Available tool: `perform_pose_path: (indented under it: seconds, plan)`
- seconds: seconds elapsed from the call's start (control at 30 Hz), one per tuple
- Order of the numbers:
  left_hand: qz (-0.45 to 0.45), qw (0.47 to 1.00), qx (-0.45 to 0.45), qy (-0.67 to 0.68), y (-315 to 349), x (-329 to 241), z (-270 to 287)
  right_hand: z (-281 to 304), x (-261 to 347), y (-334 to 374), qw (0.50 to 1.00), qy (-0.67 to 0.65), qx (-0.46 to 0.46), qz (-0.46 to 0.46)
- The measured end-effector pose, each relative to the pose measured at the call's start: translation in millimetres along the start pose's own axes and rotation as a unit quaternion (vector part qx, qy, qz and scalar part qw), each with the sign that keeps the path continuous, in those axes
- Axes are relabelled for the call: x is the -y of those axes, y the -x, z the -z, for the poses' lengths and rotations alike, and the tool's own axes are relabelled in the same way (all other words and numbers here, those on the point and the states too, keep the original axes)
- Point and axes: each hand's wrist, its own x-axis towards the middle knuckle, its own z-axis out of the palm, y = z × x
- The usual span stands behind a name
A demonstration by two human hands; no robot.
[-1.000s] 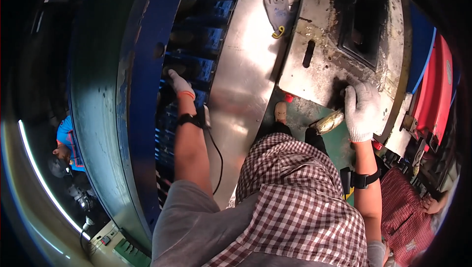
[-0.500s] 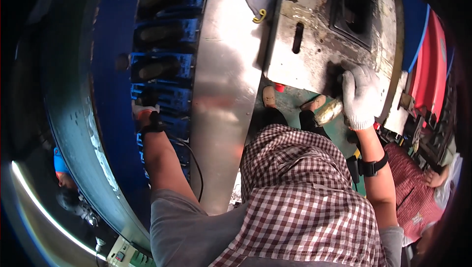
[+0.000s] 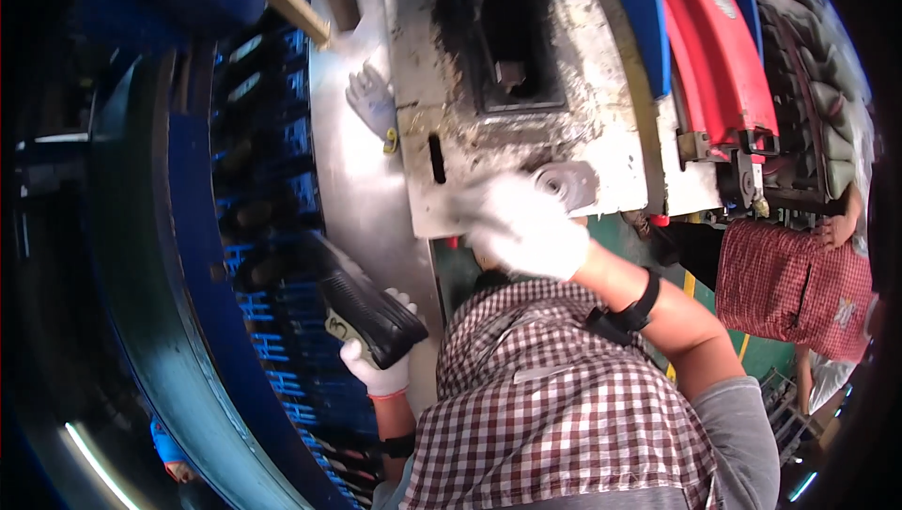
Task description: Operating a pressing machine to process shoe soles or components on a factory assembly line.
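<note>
My left hand (image 3: 381, 374), in a white glove, grips a black shoe (image 3: 368, 308) over the metal ledge beside the rack. The shoe is tilted, its outer side turned up, and a pale yellowish piece with a dark mark shows at its edge. My right hand (image 3: 528, 228), also in a white glove, is smeared by motion over the near edge of the worn metal table (image 3: 606, 158); its fingers cannot be made out. Just past it lies a flat grey piece with a round ring (image 3: 552, 183).
A blue slatted rack (image 3: 249, 308) with several dark shoes runs along the left. A grey glove (image 3: 373, 104) lies on the metal ledge (image 3: 362, 214). The table has a dark rectangular opening (image 3: 512, 59). At right are a red machine cover (image 3: 719, 50) and a person in a checked apron (image 3: 789, 285).
My left hand has come away from the rack toward my body and now holds the black shoe. My right hand has moved left across the table's near edge. The view has shifted.
</note>
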Motion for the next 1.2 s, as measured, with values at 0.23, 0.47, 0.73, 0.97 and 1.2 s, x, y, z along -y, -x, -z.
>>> perform_pose_path:
  seconds: [0.23, 0.47, 0.73, 0.97, 1.2]
  plan:
    - [-0.047, 0.920, 0.095, -0.377, -97, 15, -117, -7, 1, -17, 0.874, -0.409, -0.004, -0.264]
    - [-0.573, 0.650, 0.131, -0.483, -87, -31, -254, 47, -80, -96, 0.918, 0.059, -0.136, -0.368]
    - [-0.665, 0.430, 0.226, -0.567, -111, -82, -399, 21, -105, -116, 0.877, 0.274, -0.049, -0.391]
    - [-0.653, 0.208, 0.270, -0.676, -151, -80, -495, 37, -117, -102, 0.898, 0.220, -0.065, -0.375]
    - [-0.539, 0.222, 0.347, -0.735, -133, -56, -502, 64, -29, 79, 0.915, -0.008, -0.144, -0.377]
